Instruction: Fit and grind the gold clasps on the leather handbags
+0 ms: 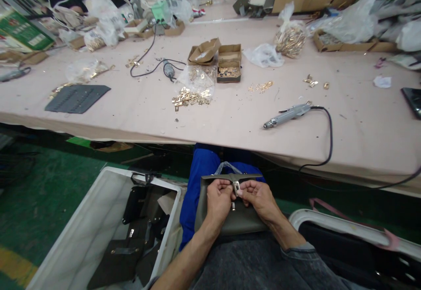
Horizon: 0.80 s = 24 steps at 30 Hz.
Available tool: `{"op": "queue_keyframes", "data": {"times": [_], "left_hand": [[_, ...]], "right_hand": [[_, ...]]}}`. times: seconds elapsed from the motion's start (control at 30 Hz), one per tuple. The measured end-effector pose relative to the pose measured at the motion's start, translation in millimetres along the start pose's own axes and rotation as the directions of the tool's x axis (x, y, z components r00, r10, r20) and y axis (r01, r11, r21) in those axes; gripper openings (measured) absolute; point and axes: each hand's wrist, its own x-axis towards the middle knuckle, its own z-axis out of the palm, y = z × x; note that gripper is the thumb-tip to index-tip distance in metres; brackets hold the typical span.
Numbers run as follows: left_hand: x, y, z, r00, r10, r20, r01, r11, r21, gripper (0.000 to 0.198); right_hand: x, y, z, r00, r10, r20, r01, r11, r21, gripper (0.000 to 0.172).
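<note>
An olive-grey handbag [245,221] lies across my lap, its flap [217,177] turned toward the table. A small shiny metal clasp plate [236,186] sits at the end of the flap's strap. My right hand [259,197] pinches this plate between thumb and fingers. From the other side, my left hand [219,200] is closed on the strap end beside the plate, its fingertips partly hidden. Below them, a small metal lock piece [233,206] shows on the bag's front. Clear plastic [226,166] covers the handle.
On the table [223,121] lie a corded electric screwdriver [287,114], loose gold metal plates [190,97], small cardboard boxes [229,79] of fittings and a dark grey pad [77,98]. A white bin [74,220] with several bags stands left; another white-rimmed container [342,217] is at right.
</note>
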Motion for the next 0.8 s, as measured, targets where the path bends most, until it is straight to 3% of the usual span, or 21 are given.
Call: {"op": "queue_keyframes", "data": {"times": [0.07,0.17,0.27,0.37,0.5,0.67,0.73,0.8], "left_hand": [[-10,6,-4.7,0.973,0.23,-0.017,-0.221,0.953,0.206,0.01],[-15,19,-10.4,0.863,0.481,0.154,-0.501,0.777,0.382,0.027],[-5,29,-12.7,0.764,0.514,0.39,-0.642,0.669,0.374,0.036],[8,33,-11.0,0.713,0.465,0.525,-0.671,0.671,0.317,0.034],[13,41,-3.8,0.732,0.423,0.534,-0.643,0.688,0.337,0.029],[7,51,1.8,0.816,0.294,0.498,-0.501,0.79,0.354,0.027],[7,50,1.4,0.834,0.232,0.5,-0.439,0.828,0.348,0.025],[8,48,0.5,0.855,0.169,0.491,-0.365,0.868,0.337,0.021]], "right_hand": [[0,-3,0,1.0,0.005,-0.002,-0.005,1.0,0.016,0.04],[-1,-6,0,1.0,0.02,0.015,-0.021,0.997,0.074,0.04],[-2,-11,0,0.998,0.048,0.034,-0.052,0.988,0.146,0.039],[-3,-22,-1,0.998,0.064,-0.001,-0.063,0.981,0.184,0.039],[-5,-44,-8,0.989,-0.121,-0.088,0.113,0.99,-0.084,0.039],[0,-63,-13,0.93,-0.356,0.094,0.36,0.827,-0.431,0.025],[4,-64,-11,0.909,-0.402,0.112,0.401,0.769,-0.499,0.019],[9,-62,-9,0.915,-0.388,0.112,0.388,0.77,-0.507,0.017]]}}
